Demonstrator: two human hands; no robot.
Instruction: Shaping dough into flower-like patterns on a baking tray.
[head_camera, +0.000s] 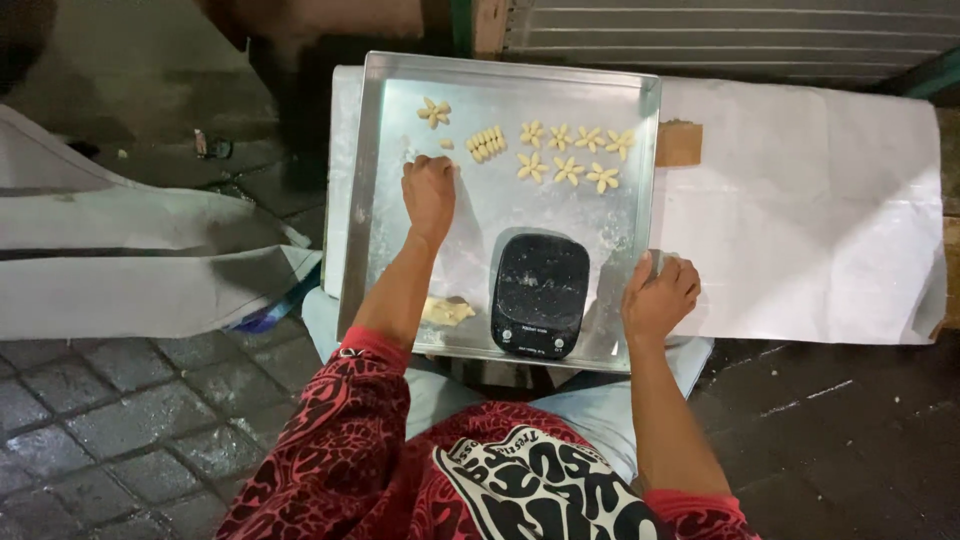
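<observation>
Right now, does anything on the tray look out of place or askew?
Mostly tidy. On the metal tray, seven dough flowers sit in two rows, but one flower lies apart at the far left, beside a cluster of unassembled petals. The left hand rests just below.

A shiny rectangular metal tray (640, 215) lies flat, carrying pale flower-shaped dough pieces (567, 155) in rows and perhaps a dough lump (446, 311).
</observation>
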